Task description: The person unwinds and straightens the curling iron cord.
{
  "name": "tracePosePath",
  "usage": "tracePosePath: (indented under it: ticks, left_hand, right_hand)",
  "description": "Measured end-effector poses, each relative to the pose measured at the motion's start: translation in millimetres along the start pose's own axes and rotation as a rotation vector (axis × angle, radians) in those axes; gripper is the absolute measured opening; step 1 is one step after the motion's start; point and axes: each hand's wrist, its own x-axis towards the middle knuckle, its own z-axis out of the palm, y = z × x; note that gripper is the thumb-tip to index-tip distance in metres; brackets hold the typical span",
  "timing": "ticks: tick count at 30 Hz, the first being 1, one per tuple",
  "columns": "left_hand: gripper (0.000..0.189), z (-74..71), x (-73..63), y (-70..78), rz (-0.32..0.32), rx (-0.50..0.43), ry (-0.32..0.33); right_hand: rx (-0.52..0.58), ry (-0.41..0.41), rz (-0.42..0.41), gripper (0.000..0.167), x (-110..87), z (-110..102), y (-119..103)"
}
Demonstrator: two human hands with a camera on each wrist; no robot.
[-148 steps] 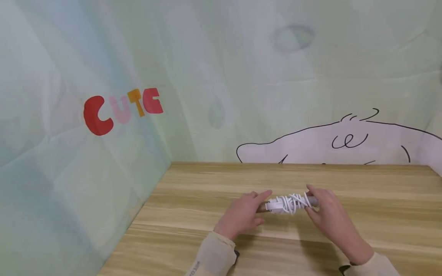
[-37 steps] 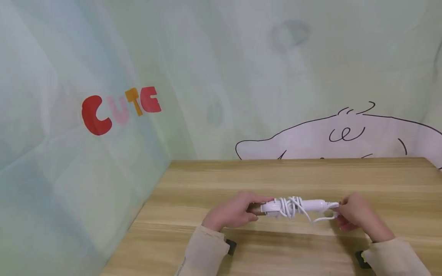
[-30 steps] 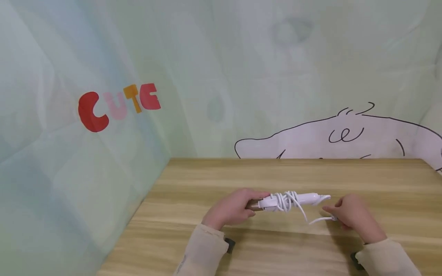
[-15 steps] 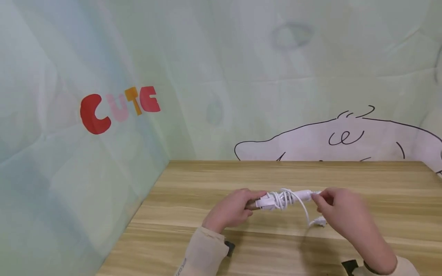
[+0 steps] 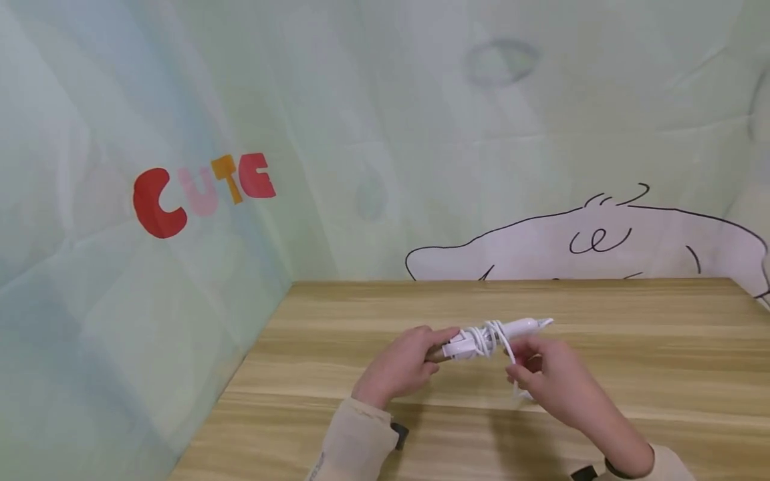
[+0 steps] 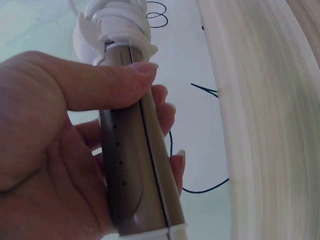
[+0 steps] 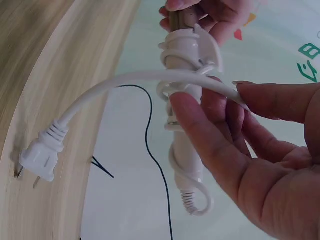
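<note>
A white curling iron [image 5: 520,327] with a brown barrel [image 6: 132,170] is held above the table, its handle end pointing right and slightly away. My left hand [image 5: 397,367] grips the barrel, thumb on top and fingers beneath. White power cord [image 5: 481,339] loops several times around the handle near the clamp lever [image 7: 210,47]. Between thumb and fingers, my right hand [image 5: 556,377] pinches a loose stretch of that cord [image 7: 130,77], just below the handle. The cord's plug [image 7: 40,157] dangles free in the right wrist view.
The wood-grain table [image 5: 337,321] spreads beneath both hands. Pale green fabric walls stand at its left and back, with coloured letters [image 5: 159,204] and a printed cartoon animal [image 5: 541,244].
The right hand first lay on the handle, then held the plug end, which came loose. Over the last half second it moved left from the handle's tail to the cord. The left hand kept its grip.
</note>
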Motion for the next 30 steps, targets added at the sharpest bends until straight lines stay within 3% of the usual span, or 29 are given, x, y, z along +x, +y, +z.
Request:
tracePosePath:
  ticks: [3, 6, 13, 16, 22, 26, 30]
  left_hand:
    - [0.066, 2.5, 0.6, -0.3, -0.013, 0.039, 0.014]
    - [0.064, 5.9, 1.2, 0.4, -0.022, 0.08, -0.006]
    - [0.061, 16.9, -1.3, 8.4, 0.063, 0.178, -0.072]
    - [0.057, 19.5, -3.7, 17.4, 0.068, 0.202, -0.091]
    - [0.051, 17.5, -7.1, 28.2, 0.117, 0.201, -0.144]
    - [0.049, 15.5, -14.0, 29.9, 0.147, 0.224, -0.171]
    - [0.043, 13.1, -21.0, 30.8, 0.176, 0.209, -0.187]
  right_hand:
    - [0.043, -0.013, -0.071, 0.011, -1.8, -2, 0]
    - [0.012, -0.019, -0.106, 0.011, -4.4, -6, 0]
    - [-0.387, 0.12, -0.214, 0.019, -11.7, -16, 4]
    - [-0.453, 0.145, -0.282, 0.022, -12.3, -23, 8]
    - [-0.488, 0.224, -0.498, 0.032, -5.9, -38, 21]
    - [-0.501, 0.247, -0.517, 0.03, -1.1, -41, 31]
    - [-0.479, 0.244, -0.469, 0.026, 4.9, -42, 43]
